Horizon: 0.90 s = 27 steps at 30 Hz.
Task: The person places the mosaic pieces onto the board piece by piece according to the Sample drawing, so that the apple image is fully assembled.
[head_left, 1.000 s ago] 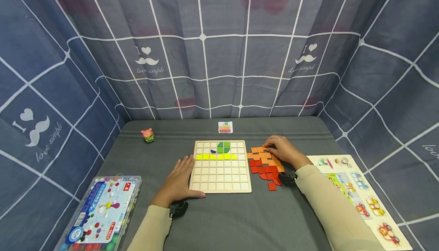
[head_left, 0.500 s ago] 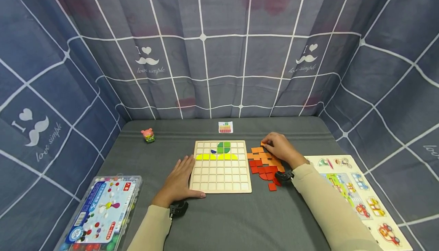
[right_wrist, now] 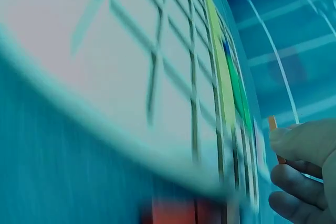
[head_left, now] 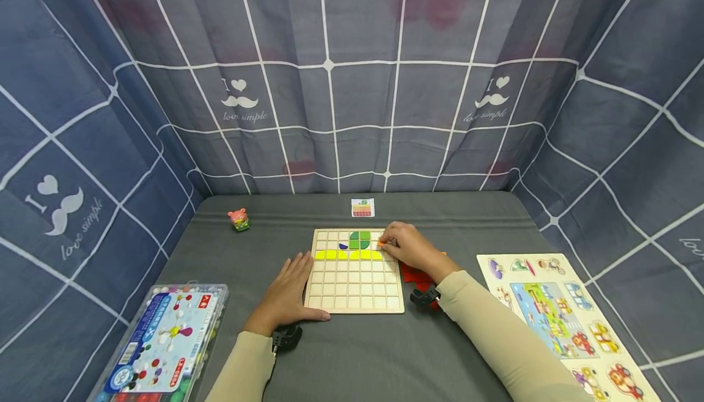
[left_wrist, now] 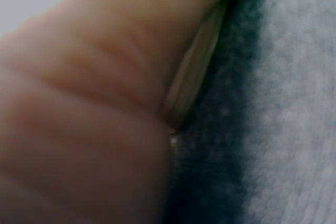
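A wooden grid board [head_left: 352, 280] lies on the table, with a row of yellow tiles [head_left: 343, 255] across it and green tiles [head_left: 360, 240] plus a small blue piece [head_left: 343, 246] above that row. My left hand [head_left: 286, 292] rests against the board's left edge, fingers straight and thumb at the lower corner. My right hand [head_left: 409, 246] is over the board's upper right part and pinches an orange tile [right_wrist: 273, 124] between thumb and finger. Red tiles [head_left: 416, 275] lie right of the board, partly hidden under the right hand and wrist; the orange pile is mostly covered.
A small pattern card [head_left: 362, 208] lies behind the board. A pink-headed figurine [head_left: 239, 219] stands at back left. At front left is a clear plastic box [head_left: 165, 341] of coloured balls, and at right a wooden picture puzzle board [head_left: 495, 267].
My right hand has picked an orange tile from the pile and carried it left over the board. The left hand keeps its place.
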Available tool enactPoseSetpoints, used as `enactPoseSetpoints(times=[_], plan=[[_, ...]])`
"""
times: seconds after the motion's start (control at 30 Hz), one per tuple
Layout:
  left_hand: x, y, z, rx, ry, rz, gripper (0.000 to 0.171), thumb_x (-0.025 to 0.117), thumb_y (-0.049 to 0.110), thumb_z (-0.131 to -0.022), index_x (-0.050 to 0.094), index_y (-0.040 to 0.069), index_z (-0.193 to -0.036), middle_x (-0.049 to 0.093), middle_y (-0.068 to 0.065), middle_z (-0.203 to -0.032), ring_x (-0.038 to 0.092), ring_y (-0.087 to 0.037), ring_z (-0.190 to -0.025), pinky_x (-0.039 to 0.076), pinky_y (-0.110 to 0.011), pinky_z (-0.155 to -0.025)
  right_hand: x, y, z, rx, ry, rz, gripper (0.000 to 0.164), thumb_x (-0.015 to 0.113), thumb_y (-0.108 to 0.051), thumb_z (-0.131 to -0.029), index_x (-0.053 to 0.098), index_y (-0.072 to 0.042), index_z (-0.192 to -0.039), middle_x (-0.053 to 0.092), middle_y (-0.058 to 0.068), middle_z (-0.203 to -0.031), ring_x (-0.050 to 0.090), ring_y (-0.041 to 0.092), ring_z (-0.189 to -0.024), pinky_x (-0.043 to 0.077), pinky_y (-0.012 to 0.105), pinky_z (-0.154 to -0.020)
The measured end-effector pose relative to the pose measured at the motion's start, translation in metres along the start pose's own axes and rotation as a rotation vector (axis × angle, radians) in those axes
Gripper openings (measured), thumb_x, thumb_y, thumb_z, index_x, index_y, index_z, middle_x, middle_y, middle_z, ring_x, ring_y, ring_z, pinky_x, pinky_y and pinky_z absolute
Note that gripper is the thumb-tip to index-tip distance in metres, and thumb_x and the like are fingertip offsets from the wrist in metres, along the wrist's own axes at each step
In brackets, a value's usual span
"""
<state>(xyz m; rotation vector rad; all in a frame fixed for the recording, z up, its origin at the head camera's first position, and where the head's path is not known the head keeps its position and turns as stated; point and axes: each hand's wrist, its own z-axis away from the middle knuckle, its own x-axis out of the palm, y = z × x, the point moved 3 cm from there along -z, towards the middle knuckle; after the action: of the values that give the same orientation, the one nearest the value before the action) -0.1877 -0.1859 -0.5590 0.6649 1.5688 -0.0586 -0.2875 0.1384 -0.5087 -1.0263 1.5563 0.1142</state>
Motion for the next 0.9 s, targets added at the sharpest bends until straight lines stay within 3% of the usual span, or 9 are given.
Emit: enactPoseSetpoints(times=[0.3,0.43,0.7,0.9], plan=[[-0.001,0.001,0.001,-0.019,-0.034,0.009,0.147,0.074,0.091,-0.065,0.024,-0.005,-0.164,0.022,-0.019,-0.171,0.014,-0.034,-0.158,0.009,-0.052,-0.127,0.045,-0.065,-0.021,-0.15,-0.083,-0.053,0.01,0.078,-0.011,-0.098,0.081,-0.01,-0.108,0.071,0.0,-0.111,0.067,0.015,-0.101,0.057,0.029,-0.088],[-0.001,0.001,0.0,-0.024,-0.044,0.0,0.147,0.072,0.093,-0.065,0.022,-0.004,-0.165,0.02,-0.018,-0.171,0.012,-0.033,-0.159,0.008,-0.05,-0.127,0.059,-0.082,-0.032,-0.195,-0.064,-0.033,0.008,0.078,-0.011,-0.098,0.081,-0.01,-0.105,0.072,0.001,-0.107,0.067,0.015,-0.099,0.056,0.026,-0.089],[-0.002,0.001,-0.001,0.012,-0.019,0.019,0.145,0.074,0.09,-0.066,0.025,-0.005,-0.164,0.023,-0.02,-0.17,0.015,-0.036,-0.158,0.01,-0.052,-0.127,0.079,-0.097,-0.047,-0.156,-0.078,-0.027,0.007,0.077,-0.011,-0.099,0.081,-0.011,-0.104,0.07,-0.001,-0.108,0.067,0.013,-0.099,0.055,0.023,-0.088],[-0.003,-0.001,0.0,0.002,-0.023,0.006,0.147,0.071,0.093,-0.065,0.023,-0.003,-0.166,0.022,-0.019,-0.171,0.013,-0.034,-0.158,0.006,-0.048,-0.128,0.097,-0.106,-0.056,-0.129,-0.056,-0.036,0.006,0.077,-0.007,-0.098,0.082,-0.008,-0.102,0.072,0.001,-0.105,0.068,0.013,-0.1,0.054,0.022,-0.091]])
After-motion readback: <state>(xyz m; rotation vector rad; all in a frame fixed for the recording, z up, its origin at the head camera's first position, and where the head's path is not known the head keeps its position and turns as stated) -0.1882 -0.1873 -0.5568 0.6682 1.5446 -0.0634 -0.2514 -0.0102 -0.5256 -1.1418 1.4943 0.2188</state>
